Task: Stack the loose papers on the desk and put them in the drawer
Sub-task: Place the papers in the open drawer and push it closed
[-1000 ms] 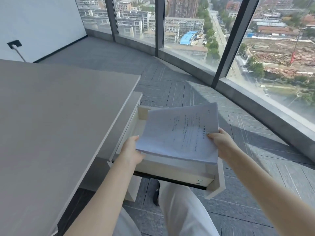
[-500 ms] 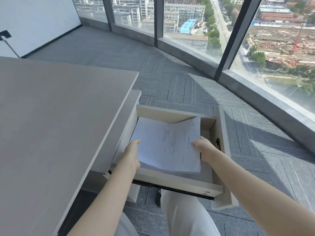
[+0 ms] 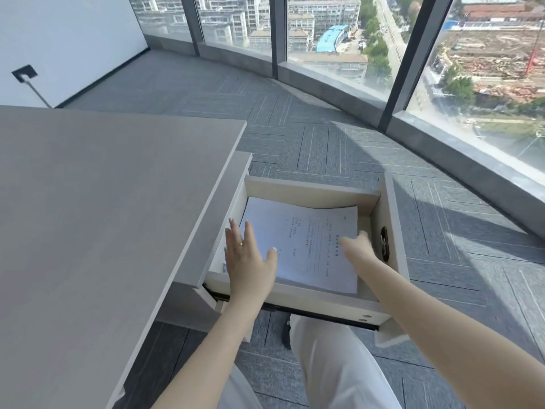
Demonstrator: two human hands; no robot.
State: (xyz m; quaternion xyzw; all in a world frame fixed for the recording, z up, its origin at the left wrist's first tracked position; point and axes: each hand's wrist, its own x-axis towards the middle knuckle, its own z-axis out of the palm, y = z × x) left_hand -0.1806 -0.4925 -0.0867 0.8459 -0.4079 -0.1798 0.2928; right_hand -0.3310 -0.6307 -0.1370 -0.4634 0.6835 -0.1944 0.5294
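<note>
A: What fills the view?

B: A wide grey desk (image 3: 88,216) on the left, its top bare where visible. Beneath its right edge a pale drawer (image 3: 392,231) stands pulled out over grey carpet, with tall windows beyond.

A: And the papers?

B: The stack of papers (image 3: 306,246) lies inside the drawer, its far edge bowed up against the back wall.

A: The hands?

B: The left hand (image 3: 247,261) is open, fingers spread, over the stack's near left corner. The right hand (image 3: 358,249) is blurred at the right edge; it looks loose and holds nothing.

A: What could go wrong?

B: Probably that raised far edge catches under the desk and crumples when the drawer shuts. Fingers left inside could be pinched.
</note>
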